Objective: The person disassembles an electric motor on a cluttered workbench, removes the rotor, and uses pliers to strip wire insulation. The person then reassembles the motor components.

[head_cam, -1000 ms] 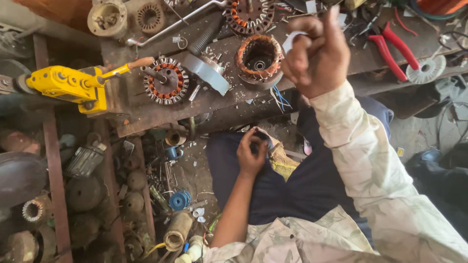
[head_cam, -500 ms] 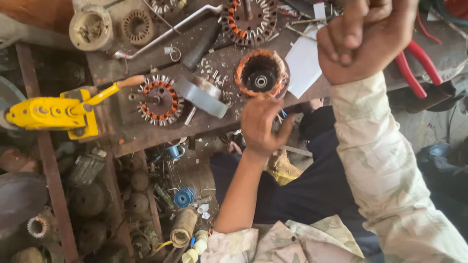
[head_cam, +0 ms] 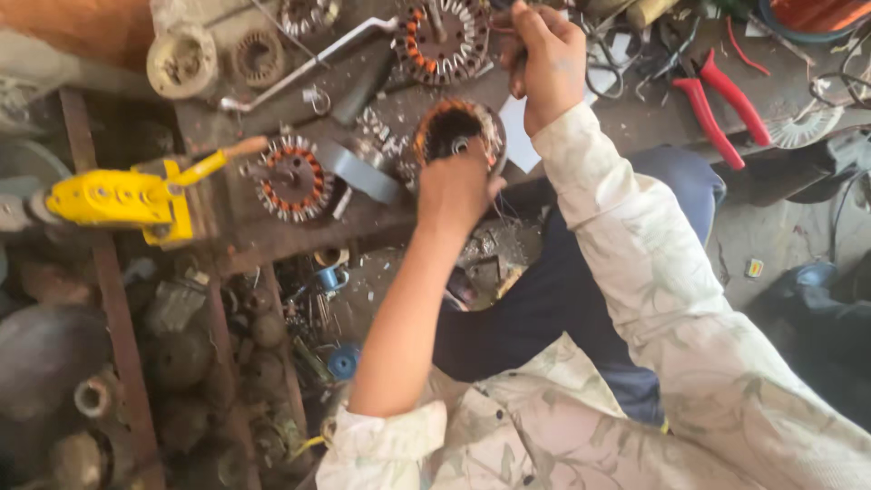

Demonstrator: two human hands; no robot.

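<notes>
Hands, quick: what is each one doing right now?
Left hand: closed on the rim of the round copper-wound motor stator.
Right hand: fist shut, pinching thin wire; hard to see.

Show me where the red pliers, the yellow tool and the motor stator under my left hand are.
red pliers (head_cam: pixel 717 104): head view, on the red handles.
yellow tool (head_cam: pixel 113 198): head view, on its body.
motor stator (head_cam: pixel 454 127): head view, on its wound ring above the left hand (head_cam: pixel 454 186).

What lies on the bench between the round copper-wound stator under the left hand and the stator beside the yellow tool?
In the head view, a grey metal wedge-shaped piece lies between them.
</notes>
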